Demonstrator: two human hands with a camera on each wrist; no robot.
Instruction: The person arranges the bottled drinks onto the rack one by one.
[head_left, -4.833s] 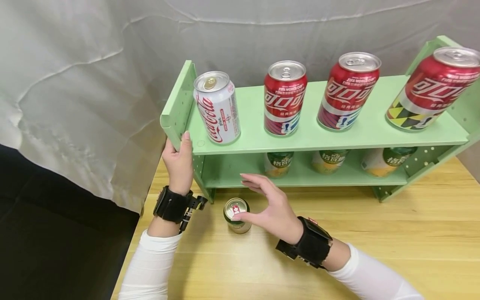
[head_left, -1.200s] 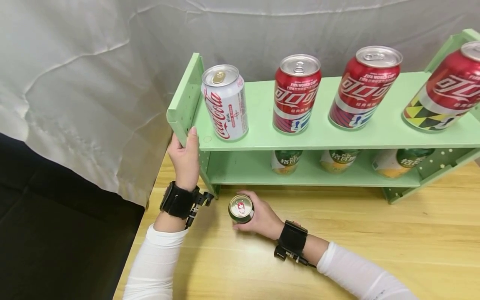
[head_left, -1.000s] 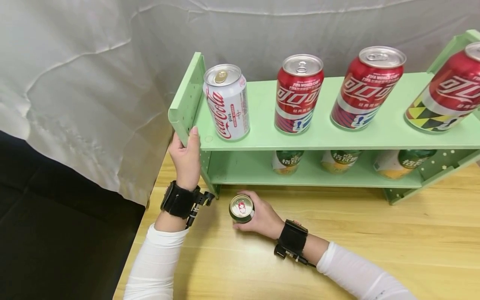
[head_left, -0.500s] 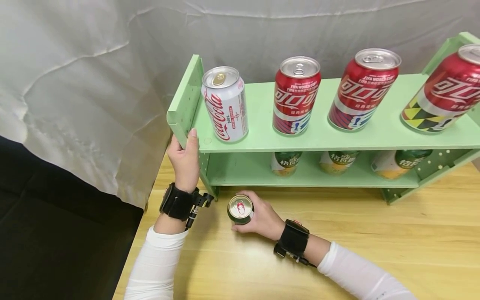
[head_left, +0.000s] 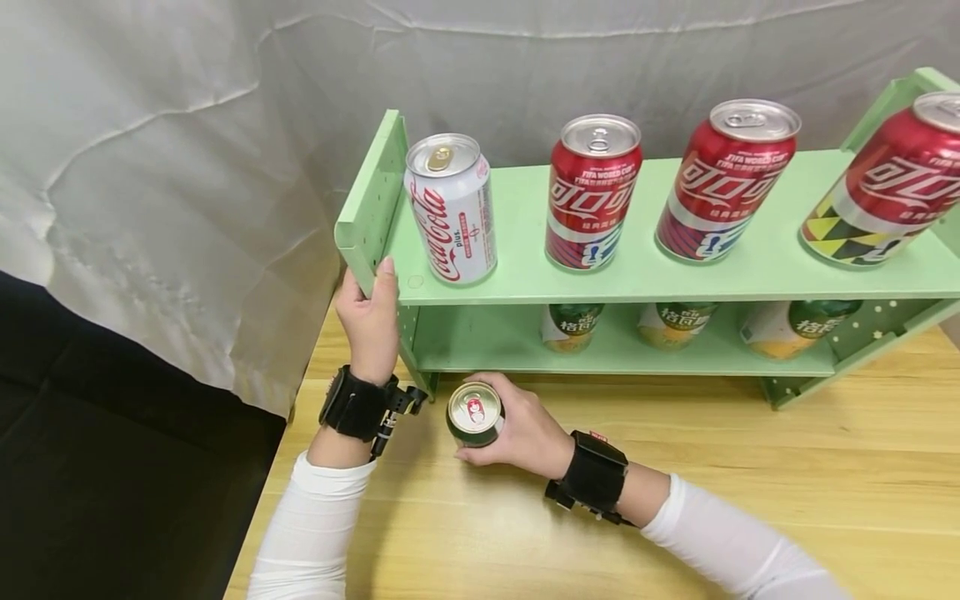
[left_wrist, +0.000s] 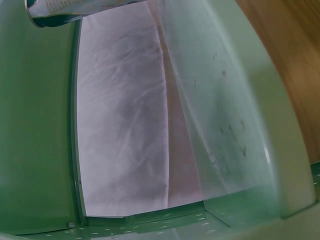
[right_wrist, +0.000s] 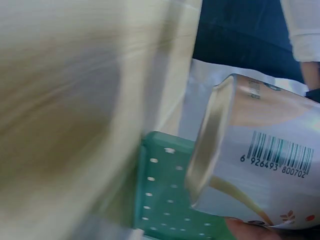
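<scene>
My left hand (head_left: 367, 325) grips the left side panel of the green metal shelf (head_left: 517, 225), its thumb on the panel's front edge just below the top board. My right hand (head_left: 528, 433) holds a drink can (head_left: 476, 410) with a gold-rimmed lid and dark green upper band, fingers and thumb curled round its side. In the right wrist view the can (right_wrist: 270, 150) shows its barcode and bottom edge, raised off the wooden table. It is in front of the shelf's lower left corner. The left wrist view shows green shelf panels, with the left hand out of sight.
On the top board stand a white Coca-Cola can (head_left: 453, 217) and three red cola cans (head_left: 596, 192). Three green-and-white cans (head_left: 573, 327) stand on the lower board, partly hidden by the upper one. A grey cloth (head_left: 187, 167) hangs behind and at the left.
The right hand was beside the standing can, fingers spread; it then took hold of it. In the last half second hand and can rose slightly. The left hand keeps its hold on the shelf.
</scene>
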